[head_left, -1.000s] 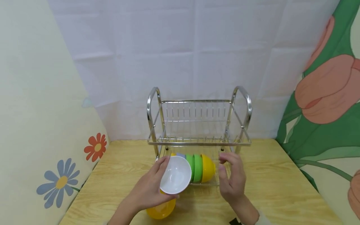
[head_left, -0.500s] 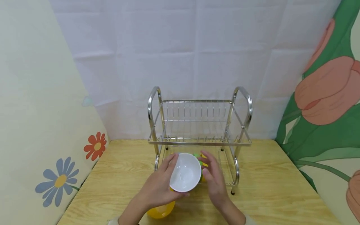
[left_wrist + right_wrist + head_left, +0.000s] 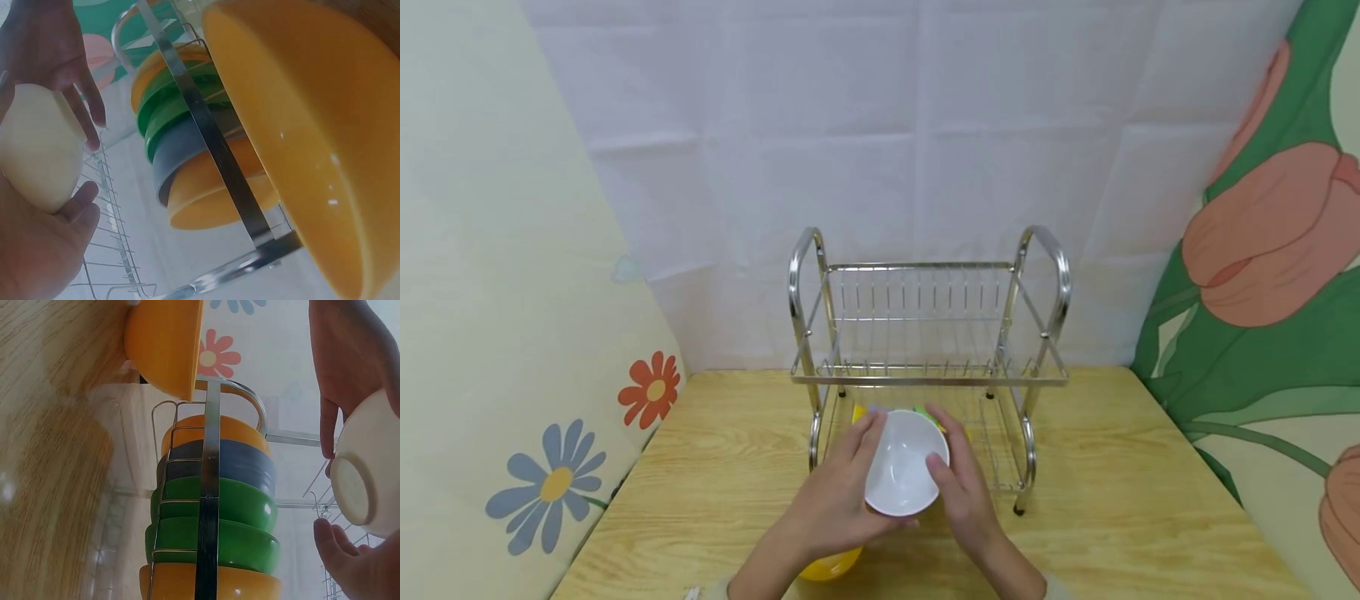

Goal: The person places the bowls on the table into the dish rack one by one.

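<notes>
A small white bowl (image 3: 904, 467) is held in front of the rack, its inside facing the head camera. My left hand (image 3: 838, 500) grips its left side, thumb and fingers spread along the wall. My right hand (image 3: 964, 492) holds the right side, with the thumb over the rim. In the right wrist view, the bowl's round foot (image 3: 351, 490) shows between both hands. Behind it, several nested bowls stand on edge in the rack's lower tier: yellow, blue-grey (image 3: 219, 464) and green (image 3: 215, 540). They are mostly hidden in the head view.
A two-tier metal dish rack (image 3: 928, 382) stands on the wooden table (image 3: 1120, 500) near the white cloth backdrop (image 3: 820, 167). A larger yellow bowl (image 3: 831, 567) sits on the table at the front, partly covered by my left arm. Flower-patterned panels flank the table.
My left hand has carried the white bowl slightly to the right. The right hand has come in from the right and taken hold of the bowl's other side.
</notes>
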{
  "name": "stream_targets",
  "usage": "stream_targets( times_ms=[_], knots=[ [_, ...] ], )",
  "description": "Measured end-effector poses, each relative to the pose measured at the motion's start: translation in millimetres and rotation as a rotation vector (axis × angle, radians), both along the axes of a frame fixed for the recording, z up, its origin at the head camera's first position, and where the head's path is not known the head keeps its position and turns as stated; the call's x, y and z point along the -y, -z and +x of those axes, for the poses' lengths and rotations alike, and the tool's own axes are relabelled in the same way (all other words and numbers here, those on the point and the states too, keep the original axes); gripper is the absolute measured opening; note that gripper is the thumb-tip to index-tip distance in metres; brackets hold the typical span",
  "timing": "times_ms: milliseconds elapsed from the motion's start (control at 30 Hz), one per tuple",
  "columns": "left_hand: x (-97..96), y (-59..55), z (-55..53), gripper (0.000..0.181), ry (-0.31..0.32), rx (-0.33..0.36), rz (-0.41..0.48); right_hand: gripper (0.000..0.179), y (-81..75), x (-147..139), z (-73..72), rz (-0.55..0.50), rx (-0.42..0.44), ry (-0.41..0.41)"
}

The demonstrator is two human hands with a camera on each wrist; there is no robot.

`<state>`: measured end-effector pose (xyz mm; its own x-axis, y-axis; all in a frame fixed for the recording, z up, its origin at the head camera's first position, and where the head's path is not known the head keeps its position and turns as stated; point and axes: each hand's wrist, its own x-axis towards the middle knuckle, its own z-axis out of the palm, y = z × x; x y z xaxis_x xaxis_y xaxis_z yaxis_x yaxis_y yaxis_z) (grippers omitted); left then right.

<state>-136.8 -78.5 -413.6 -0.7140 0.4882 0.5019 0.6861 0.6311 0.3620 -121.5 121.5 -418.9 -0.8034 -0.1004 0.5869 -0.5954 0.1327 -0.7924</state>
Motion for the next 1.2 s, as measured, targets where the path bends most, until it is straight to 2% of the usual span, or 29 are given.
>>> stream_targets(
  times_ms=[133,367,533,733,833,967,1100,1200],
  knots=[
    [-5.8,-2.5,1.1,0.123,-0.003,0.031,-0.013,0.052,-2.5,1,3.4,-0.004,0.013,0.055],
    [-13.5,-6.8,2.0,0.125,0.019,0.054,-0.022,0.050,-4.6,-1,8.6,-0.051,0.055,0.044],
    [-16.3,-5.0,3.2,0.126,0.038,0.061,-0.036,0.047,-3.5,-1,10.9,-0.055,0.072,0.079],
    [-14.7,-4.6,5.1,0.125,0.043,0.106,-0.084,0.044,-7.0,-5,10.8,-0.044,0.107,0.098],
    [-12.4,-6.3,5.8,0.125,0.058,0.114,-0.109,0.042,-10.3,-11,9.6,0.008,0.094,0.079],
    [-5.7,-9.7,6.6,0.126,0.063,0.145,-0.129,0.041,-18.2,-21,7.4,0.140,0.036,0.076],
    [6.7,-15.0,5.2,0.122,0.014,0.178,-0.127,0.040,-31.0,-36,3.8,0.257,0.013,0.144],
    [19.5,-19.6,2.5,0.117,-0.040,0.155,-0.120,0.038,-40.5,-50,0.8,0.338,0.018,0.207]
  ],
)
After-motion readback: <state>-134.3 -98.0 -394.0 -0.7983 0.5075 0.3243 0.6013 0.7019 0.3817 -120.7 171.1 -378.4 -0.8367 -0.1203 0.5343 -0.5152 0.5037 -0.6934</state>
